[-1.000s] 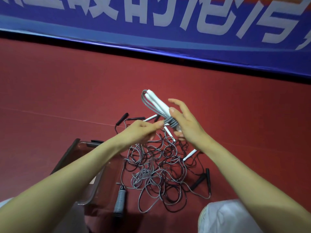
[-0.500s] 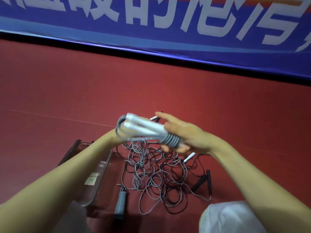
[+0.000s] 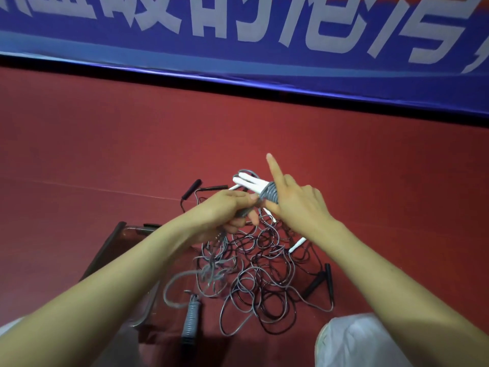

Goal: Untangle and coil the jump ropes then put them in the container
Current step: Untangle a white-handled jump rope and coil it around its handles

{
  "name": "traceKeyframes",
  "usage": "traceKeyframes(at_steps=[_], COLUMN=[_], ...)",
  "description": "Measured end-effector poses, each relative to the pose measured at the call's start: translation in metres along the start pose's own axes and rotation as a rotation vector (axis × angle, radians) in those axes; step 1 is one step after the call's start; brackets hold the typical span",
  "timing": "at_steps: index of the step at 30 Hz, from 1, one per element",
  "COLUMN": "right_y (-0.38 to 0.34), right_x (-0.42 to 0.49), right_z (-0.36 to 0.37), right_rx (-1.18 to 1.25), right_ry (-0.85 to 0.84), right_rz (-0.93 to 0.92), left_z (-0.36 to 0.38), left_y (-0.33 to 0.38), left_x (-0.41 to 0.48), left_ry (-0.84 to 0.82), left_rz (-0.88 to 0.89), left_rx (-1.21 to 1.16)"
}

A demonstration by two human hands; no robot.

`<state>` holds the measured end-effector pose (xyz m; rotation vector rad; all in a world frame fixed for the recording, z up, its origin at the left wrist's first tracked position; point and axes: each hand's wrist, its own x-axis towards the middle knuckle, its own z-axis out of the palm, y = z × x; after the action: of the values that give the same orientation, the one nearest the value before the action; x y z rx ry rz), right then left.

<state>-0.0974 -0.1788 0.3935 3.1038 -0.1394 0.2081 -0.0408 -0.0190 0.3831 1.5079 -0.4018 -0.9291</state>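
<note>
We've got our right hand (image 3: 296, 205) gripping the coiled rope (image 3: 267, 193), index finger stuck up out of the way, left hand (image 3: 225, 210) pinching its cord end (image 3: 244, 211) tight, prob to tuck the wrap. It's mid-air over the tangle (image 3: 259, 263); container (image 3: 116, 239) sits near left for the drop.

Sports hall: red court floor (image 3: 105, 144), blue banner (image 3: 238, 49) behind.

Grey-wound, white-handled rope bundle (image 3: 266, 193) raised above tangled ropes (image 3: 264, 274); clear container (image 3: 135, 233) alongside
</note>
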Motion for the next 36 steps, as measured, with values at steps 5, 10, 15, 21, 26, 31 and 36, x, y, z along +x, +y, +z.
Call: traceKeyframes(at_steps=[5, 10, 15, 21, 26, 31, 36], right_y=[0.006, 0.005, 0.005, 0.007, -0.001, -0.006, 0.013], right_x=[0.004, 0.006, 0.006, 0.002, 0.000, 0.003, 0.008], right_z=[-0.005, -0.007, -0.012, -0.009, 0.005, -0.004, -0.011], right_rx=[0.135, 0.364, 0.556, 0.908, 1.053, 1.333, 1.776], right_ry=[0.082, 0.112, 0.087, 0.043, 0.064, 0.028, -0.151], right_rz=[0.031, 0.101, 0.089, 0.028, 0.075, 0.205, 0.272], left_z=[-0.010, -0.006, -0.005, -0.006, -0.003, -0.011, -0.037], left_y=[0.005, 0.001, -0.001, -0.007, -0.013, -0.010, -0.011], left_x=[-0.003, 0.000, 0.003, 0.004, 0.004, 0.003, 0.000], left_ry=[0.119, 0.304, 0.162, 0.192, 0.156, 0.094, -0.022], left_rz=[0.025, 0.262, 0.122, 0.246, 0.302, 0.242, 0.254], left_rx=[-0.055, -0.039, -0.285, -0.171, -0.030, 0.230, 0.244])
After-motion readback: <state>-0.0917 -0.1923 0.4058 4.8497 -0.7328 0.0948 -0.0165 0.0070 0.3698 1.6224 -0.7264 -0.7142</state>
